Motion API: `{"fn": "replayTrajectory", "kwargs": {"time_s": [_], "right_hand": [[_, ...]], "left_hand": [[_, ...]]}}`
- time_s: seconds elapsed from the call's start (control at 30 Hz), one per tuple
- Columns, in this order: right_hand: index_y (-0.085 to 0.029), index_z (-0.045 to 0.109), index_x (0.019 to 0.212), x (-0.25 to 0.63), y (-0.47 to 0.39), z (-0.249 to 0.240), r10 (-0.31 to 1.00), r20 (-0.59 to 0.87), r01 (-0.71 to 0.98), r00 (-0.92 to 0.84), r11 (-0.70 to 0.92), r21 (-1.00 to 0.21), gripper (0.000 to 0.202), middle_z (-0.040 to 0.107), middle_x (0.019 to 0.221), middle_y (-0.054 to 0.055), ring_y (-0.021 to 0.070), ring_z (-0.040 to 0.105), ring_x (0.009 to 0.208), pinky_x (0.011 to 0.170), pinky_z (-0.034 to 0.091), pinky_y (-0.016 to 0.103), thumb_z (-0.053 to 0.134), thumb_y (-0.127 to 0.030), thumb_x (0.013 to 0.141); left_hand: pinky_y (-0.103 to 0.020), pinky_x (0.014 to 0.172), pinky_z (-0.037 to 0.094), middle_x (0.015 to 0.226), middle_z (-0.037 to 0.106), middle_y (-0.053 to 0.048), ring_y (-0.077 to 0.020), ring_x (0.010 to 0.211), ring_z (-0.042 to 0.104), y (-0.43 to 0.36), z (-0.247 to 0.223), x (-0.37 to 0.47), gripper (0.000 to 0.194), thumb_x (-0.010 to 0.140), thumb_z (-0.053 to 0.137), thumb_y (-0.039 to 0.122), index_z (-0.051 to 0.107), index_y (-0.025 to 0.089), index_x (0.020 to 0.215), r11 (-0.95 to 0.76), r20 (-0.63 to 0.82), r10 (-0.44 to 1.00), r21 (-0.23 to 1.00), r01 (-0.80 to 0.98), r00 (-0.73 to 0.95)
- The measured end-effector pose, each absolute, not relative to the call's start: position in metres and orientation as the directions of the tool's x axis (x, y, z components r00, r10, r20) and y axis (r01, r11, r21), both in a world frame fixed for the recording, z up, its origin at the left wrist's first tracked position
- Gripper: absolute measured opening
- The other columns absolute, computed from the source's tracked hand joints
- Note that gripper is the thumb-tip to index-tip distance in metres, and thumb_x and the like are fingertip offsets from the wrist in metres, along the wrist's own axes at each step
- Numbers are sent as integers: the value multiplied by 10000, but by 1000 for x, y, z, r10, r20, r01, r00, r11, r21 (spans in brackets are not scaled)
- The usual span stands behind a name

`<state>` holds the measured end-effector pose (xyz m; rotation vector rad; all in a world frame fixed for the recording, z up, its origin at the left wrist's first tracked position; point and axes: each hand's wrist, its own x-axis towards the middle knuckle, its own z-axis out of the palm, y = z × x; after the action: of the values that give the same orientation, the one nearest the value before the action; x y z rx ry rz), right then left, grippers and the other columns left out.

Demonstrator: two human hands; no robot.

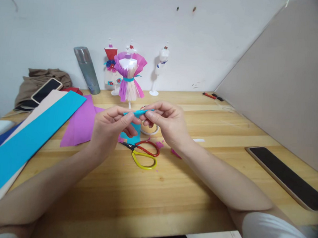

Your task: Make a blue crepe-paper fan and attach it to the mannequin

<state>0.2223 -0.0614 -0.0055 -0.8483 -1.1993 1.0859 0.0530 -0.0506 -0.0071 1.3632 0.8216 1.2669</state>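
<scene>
A small folded strip of blue paper (139,113) is stretched between my two hands above the middle of the table. My left hand (111,126) pinches its left end between thumb and fingers. Its right end is pinched by my right hand (168,121). Below them lie scissors (132,146) with one red and one yellow handle, beside a flat blue paper piece (136,133). A roll of tape (153,129) is partly hidden behind my right hand. Pink scraps (159,144) are scattered near the scissors.
Several small dress forms, one in a pink-purple paper dress (129,82), stand at the back by a bottle (87,70). Long blue paper (34,143), purple paper (79,124) and a phone (47,90) are left. Another phone (285,175) lies right.
</scene>
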Motion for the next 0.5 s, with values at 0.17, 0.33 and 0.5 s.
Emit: {"fn": "replayTrajectory", "kwargs": {"time_s": [0.17,0.33,0.5], "right_hand": [[-211,703,772,222,-58,-8,956,292,-198,37,293,-935,218,733,698,3,140,650,602,584,537,288,803,-385,686],[-215,702,807,224,-54,-12,953,302,-171,38,304,-937,246,721,709,-6,149,666,649,626,547,299,810,-386,669],[-222,677,784,223,-53,-14,949,311,-136,55,315,-939,243,704,700,-6,159,662,662,635,546,314,805,-398,676]], "left_hand": [[-225,458,497,721,762,-23,-110,482,626,-51,-3,56,167,747,789,315,690,182,757,-169,213,961,957,-235,177],[-238,496,526,757,774,-27,-116,508,646,-47,-5,57,185,707,802,291,683,176,789,-174,216,964,954,-246,156],[-247,520,542,747,769,-31,-131,535,671,-47,-6,57,242,690,820,322,670,170,804,-181,218,964,957,-226,153]]}}
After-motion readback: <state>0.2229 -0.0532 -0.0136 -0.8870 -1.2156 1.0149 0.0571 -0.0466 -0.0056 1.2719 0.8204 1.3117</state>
